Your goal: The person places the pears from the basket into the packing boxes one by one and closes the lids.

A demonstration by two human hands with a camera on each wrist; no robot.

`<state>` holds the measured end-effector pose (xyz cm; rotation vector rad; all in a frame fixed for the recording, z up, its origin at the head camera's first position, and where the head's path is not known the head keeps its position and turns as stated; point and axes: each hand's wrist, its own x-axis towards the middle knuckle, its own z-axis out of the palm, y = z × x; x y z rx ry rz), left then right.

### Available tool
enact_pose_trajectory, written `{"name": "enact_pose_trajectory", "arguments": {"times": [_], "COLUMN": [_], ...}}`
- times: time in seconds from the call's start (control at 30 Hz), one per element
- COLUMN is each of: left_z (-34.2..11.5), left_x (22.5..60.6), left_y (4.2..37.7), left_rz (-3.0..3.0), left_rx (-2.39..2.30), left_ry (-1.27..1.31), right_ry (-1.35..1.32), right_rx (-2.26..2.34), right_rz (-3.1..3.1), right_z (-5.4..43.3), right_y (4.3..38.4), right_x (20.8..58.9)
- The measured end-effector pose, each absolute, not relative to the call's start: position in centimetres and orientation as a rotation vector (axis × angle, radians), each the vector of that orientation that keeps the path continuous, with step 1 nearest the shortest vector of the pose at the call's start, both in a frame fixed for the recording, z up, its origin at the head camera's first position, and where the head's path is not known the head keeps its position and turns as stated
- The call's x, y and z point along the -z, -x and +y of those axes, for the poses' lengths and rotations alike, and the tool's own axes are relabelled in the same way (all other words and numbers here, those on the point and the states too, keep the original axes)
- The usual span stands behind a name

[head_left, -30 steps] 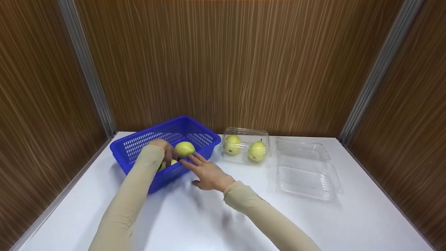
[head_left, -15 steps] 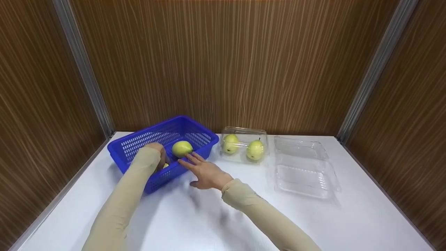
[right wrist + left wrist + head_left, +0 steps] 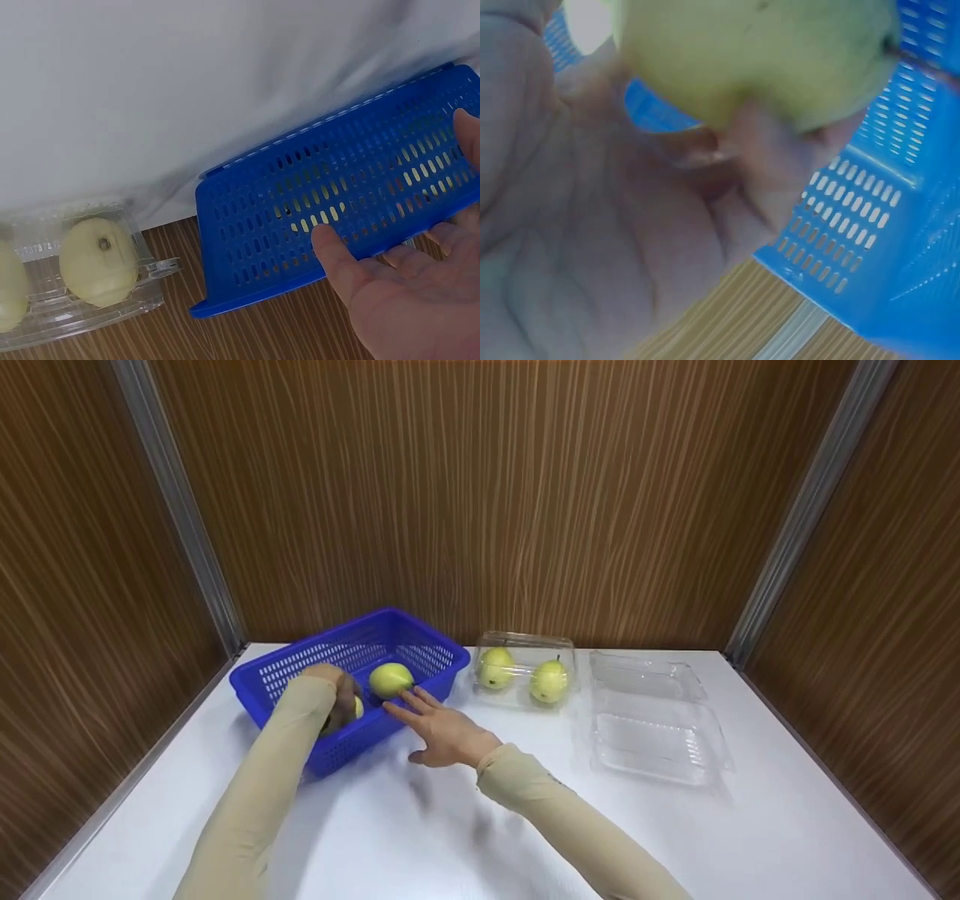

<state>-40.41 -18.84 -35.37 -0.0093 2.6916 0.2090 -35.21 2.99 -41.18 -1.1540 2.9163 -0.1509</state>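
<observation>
In the head view, my left hand (image 3: 337,696) reaches into the blue plastic basket (image 3: 341,752). Its fingers grip a yellow-green pear (image 3: 757,60), whose stem points right in the left wrist view; the basket wall partly hides this in the head view. Another pear (image 3: 391,681) lies in the basket, to the right of that hand. My right hand (image 3: 444,733) has its fingers extended and spread at the basket's near right rim. The right wrist view shows these fingers (image 3: 337,266) against the basket's slotted side, holding no fruit.
Right of the basket, a clear plastic clamshell box (image 3: 529,640) holds two pears (image 3: 549,682). Further right lies another clear clamshell (image 3: 651,750) with its lid folded back. Wood-grain walls (image 3: 495,495) close off the back and sides of the white table (image 3: 465,855).
My left hand has shifted slightly left inside the basket and now grips the pear there. The right hand stays at the rim. The whole head view has drifted slightly.
</observation>
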Motion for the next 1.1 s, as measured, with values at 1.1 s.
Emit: {"name": "enact_pose_trajectory", "arguments": {"times": [1.1], "left_z": [-11.3], "left_x": [33.6], "left_y": [40.3], "left_rz": [3.039], "left_rx": [-0.486], "left_ry": [-0.52], "right_ry": [1.082], "right_rx": [0.283], "right_rz": [2.941], "right_z": [13.2], "right_y": [34.4], "right_x": [40.4]}}
